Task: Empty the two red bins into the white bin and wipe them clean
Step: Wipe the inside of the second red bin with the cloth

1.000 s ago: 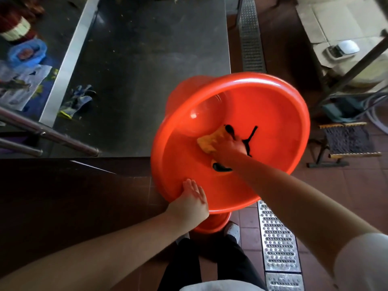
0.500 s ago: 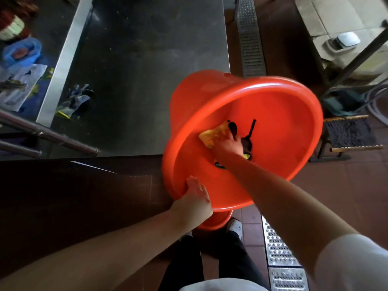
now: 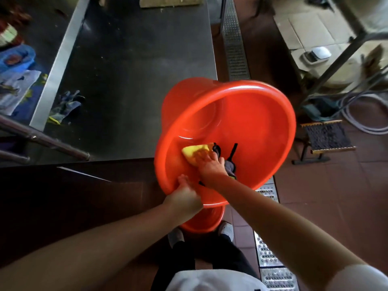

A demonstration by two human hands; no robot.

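L hand [image 3: 184, 196] grips rim of tilted red bin [image 3: 252, 127] | R hand [image 3: 210, 166] presses yellow cloth [image 3: 194, 152] flat on inner wall

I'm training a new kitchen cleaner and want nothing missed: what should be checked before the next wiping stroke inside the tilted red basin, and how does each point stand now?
1. Left hand holds the near rim of the big round red plastic basin: ok.
2. Right hand presses the yellow cleaning cloth against the inner wall: ok.
3. Basin tilted, opening toward the person, so the inside shows: ok.
4. No waste left in the basin: cannot tell; dark pieces beside the cloth may belong to it.
5. Second red plastic basin below, by the feet, wiped: cannot tell; mostly hidden.
6. Basin resting on the dark steel table: cannot tell.
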